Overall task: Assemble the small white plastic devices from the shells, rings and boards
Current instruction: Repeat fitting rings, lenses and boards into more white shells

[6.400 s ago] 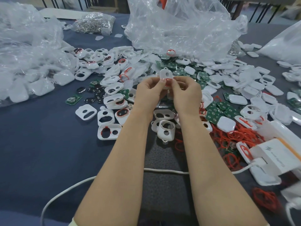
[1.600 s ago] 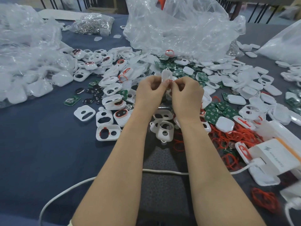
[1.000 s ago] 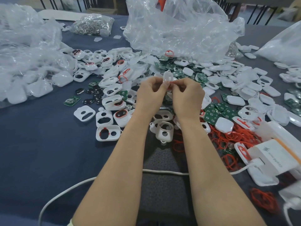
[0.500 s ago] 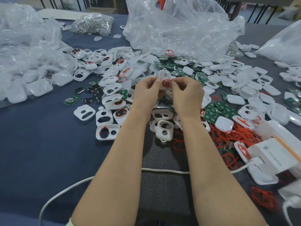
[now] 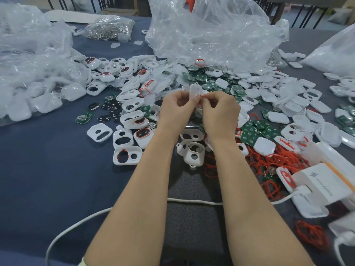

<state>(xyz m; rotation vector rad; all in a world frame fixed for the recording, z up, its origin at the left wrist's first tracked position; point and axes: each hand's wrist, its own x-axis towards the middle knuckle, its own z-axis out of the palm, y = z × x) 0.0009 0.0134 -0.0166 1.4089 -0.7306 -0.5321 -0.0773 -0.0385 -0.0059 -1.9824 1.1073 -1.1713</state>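
Observation:
Above the middle of the table, both hands hold one small white shell (image 5: pixel 195 91) upright between them. My left hand (image 5: pixel 177 110) pinches its left edge. My right hand (image 5: pixel 221 112) pinches a thin red ring (image 5: pixel 201 96) against the shell's lower right side. More white shells (image 5: pixel 126 156) with two openings lie below and left of the hands. Green boards (image 5: pixel 249 133) lie right of my right wrist, and a tangle of loose red rings (image 5: pixel 269 160) lies beyond them.
Crumpled clear plastic bags (image 5: pixel 211 29) stand at the back and a bag of white parts (image 5: pixel 28 77) at the left. A white charger box (image 5: pixel 324 181) with a cable (image 5: pixel 192 201) sits at the right. A bag of metal parts (image 5: pixel 109 27) lies far back.
The shell has turned between the fingers from face-on to edge-on, and the red ring now shows only as a short strand at my right fingertips. Both hands stay in the same spot.

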